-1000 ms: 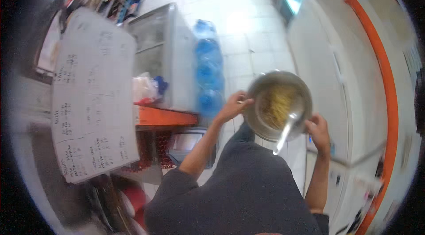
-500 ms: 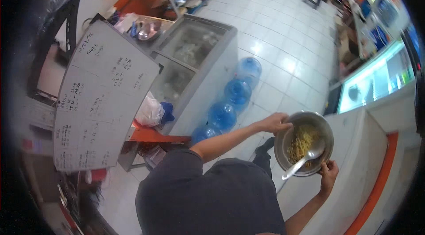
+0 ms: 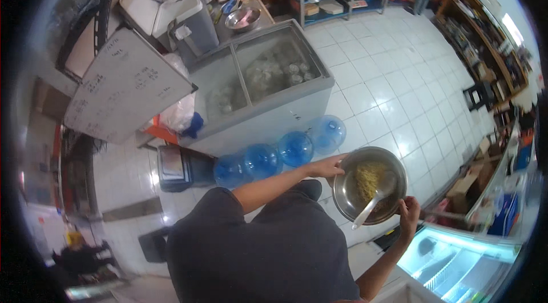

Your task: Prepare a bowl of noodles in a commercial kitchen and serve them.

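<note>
Metal bowl [image 3: 346, 190] with yellow food [image 3: 369, 176] and spoon [image 3: 377, 196] is held by its rim between left hand [image 3: 327, 167] and right hand [image 3: 409, 212], above tiled floor [image 3: 394, 103]; carrying seems in hand, so both grips should be kept level.

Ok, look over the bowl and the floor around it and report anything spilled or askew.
Nothing stands out. The left hand and right hand hold opposite sides of the metal bowl, the yellow food lies within it and the spoon leans over its rim. No spill shows on the visible floor.
</note>
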The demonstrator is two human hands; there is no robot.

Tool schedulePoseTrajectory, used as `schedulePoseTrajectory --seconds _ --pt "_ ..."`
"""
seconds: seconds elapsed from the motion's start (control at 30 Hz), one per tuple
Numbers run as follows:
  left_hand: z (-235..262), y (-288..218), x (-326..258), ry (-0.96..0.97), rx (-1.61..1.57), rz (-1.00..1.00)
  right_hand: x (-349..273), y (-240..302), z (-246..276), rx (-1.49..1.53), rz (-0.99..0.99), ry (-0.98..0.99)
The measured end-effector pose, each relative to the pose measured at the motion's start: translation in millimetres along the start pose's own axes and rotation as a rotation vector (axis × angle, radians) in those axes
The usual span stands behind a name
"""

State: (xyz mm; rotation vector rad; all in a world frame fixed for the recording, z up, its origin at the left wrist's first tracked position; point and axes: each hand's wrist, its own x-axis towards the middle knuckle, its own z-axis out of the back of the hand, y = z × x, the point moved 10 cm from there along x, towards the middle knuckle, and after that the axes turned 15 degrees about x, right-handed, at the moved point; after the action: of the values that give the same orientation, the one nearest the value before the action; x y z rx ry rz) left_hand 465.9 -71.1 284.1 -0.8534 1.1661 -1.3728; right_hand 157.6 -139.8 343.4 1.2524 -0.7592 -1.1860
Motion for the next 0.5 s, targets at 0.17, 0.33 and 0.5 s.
schedulePoseTrajectory --seconds 0.17,0.33,0.5 --pt "21.1 58.0 87.0 -0.011 -0.239 0.331 167.9 -2.7 -7.2 -0.088 0.049 0.194" --pt "60.3 54.6 200.4 -0.242 -0.258 0.329 286.7 48.7 1.8 -0.073 0.032 0.097" --pt "105.2 37.8 298.5 -0.525 -0.218 0.260 325.9 62.9 -40.0 -0.577 0.038 0.222"
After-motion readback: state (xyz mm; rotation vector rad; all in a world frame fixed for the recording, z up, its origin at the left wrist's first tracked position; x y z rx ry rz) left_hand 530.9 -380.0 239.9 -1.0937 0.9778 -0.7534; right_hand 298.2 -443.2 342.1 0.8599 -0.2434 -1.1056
